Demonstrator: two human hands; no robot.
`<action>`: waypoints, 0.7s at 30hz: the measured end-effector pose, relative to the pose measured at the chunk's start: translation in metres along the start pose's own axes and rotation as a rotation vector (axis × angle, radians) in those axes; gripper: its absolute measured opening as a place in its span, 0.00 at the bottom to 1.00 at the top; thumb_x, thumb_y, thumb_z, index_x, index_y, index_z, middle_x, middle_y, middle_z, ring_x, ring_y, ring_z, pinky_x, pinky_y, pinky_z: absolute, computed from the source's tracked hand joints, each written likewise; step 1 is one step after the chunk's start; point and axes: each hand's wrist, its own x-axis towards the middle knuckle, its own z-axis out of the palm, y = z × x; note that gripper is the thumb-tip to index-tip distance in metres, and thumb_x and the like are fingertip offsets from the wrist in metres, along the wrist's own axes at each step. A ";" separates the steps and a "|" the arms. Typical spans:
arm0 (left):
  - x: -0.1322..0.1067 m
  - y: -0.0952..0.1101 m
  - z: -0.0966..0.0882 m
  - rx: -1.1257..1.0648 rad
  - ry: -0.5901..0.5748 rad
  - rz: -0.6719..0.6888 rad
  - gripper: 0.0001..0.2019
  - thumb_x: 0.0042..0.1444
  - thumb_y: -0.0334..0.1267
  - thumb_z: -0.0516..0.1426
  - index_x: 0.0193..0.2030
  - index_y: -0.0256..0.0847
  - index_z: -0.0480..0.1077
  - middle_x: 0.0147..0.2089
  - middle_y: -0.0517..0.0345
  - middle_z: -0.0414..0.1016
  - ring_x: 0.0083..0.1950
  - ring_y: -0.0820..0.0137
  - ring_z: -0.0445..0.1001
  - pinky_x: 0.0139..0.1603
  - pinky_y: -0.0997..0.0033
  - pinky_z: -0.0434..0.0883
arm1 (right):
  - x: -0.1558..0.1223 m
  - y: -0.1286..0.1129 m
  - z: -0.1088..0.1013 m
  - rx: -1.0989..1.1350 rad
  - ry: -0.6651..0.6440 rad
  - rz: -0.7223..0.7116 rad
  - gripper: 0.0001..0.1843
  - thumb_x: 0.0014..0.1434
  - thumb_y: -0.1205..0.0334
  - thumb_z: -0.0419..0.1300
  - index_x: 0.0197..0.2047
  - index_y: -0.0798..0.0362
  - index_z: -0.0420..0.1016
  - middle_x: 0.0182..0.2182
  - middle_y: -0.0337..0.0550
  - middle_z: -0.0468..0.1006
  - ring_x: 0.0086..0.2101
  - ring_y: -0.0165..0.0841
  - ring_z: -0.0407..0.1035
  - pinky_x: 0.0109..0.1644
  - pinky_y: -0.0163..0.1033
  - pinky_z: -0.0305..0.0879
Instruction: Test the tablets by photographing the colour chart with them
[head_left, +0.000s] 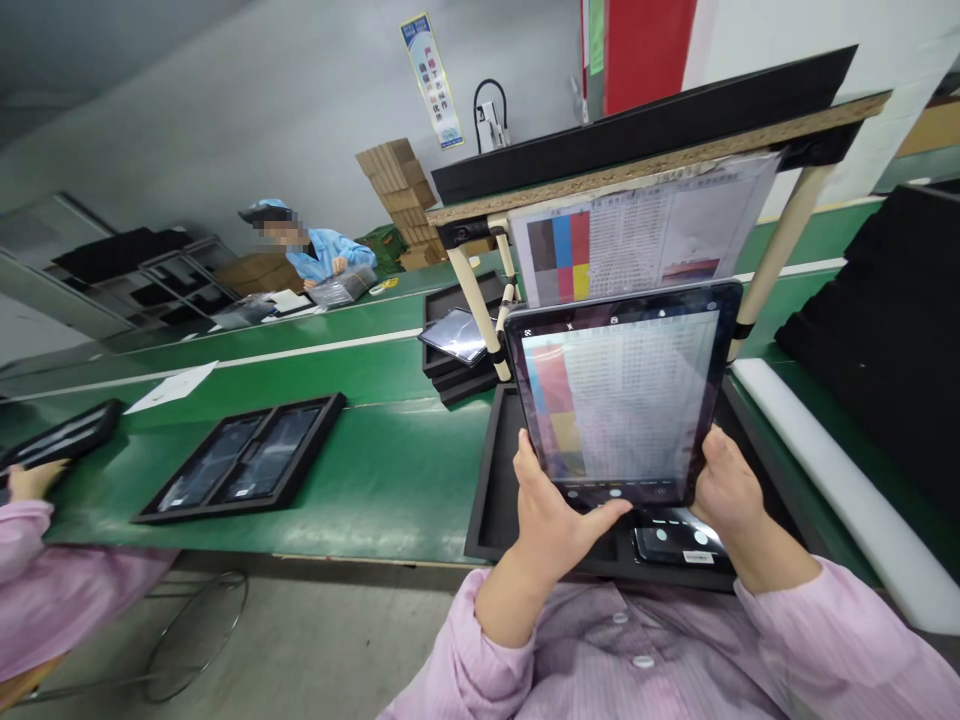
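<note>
A black-framed tablet is held up and tilted between my two hands, its screen lit with a camera view of the sheet behind it. My left hand grips the lower left corner, thumb along the bottom edge. At the lower right edge my right hand is closed on the same tablet. Behind it hangs a printed sheet with colour blocks, under a small shelf. Below lies a black foam tray, holding another tablet that the held one partly hides.
On the green bench to the left sits a foam tray with tablets. Stacked trays carry a tablet beside the shelf leg. Black foam stacks and a white foam strip lie right. A co-worker's hand is far left; another person sits opposite.
</note>
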 end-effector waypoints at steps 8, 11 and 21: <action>0.000 -0.011 -0.008 -0.662 -0.015 -0.304 0.44 0.56 0.61 0.62 0.73 0.40 0.54 0.65 0.35 0.67 0.63 0.53 0.72 0.63 0.53 0.71 | -0.004 0.000 -0.002 -0.035 -0.043 0.017 0.29 0.63 0.32 0.57 0.46 0.49 0.81 0.42 0.48 0.82 0.57 0.49 0.71 0.63 0.58 0.69; 0.011 -0.016 -0.018 -1.078 -0.046 -0.684 0.31 0.59 0.61 0.59 0.64 0.50 0.68 0.61 0.47 0.75 0.59 0.59 0.77 0.58 0.60 0.75 | -0.009 -0.009 -0.003 -0.125 -0.077 -0.019 0.29 0.66 0.35 0.55 0.57 0.47 0.78 0.56 0.46 0.77 0.64 0.45 0.62 0.70 0.55 0.60; 0.021 -0.009 -0.029 -1.435 -0.115 -0.974 0.21 0.51 0.49 0.70 0.54 0.63 0.78 0.54 0.64 0.83 0.52 0.69 0.82 0.55 0.70 0.76 | 0.008 -0.053 0.001 -0.530 -0.310 -0.277 0.36 0.74 0.41 0.43 0.78 0.44 0.38 0.73 0.37 0.42 0.71 0.38 0.40 0.76 0.50 0.41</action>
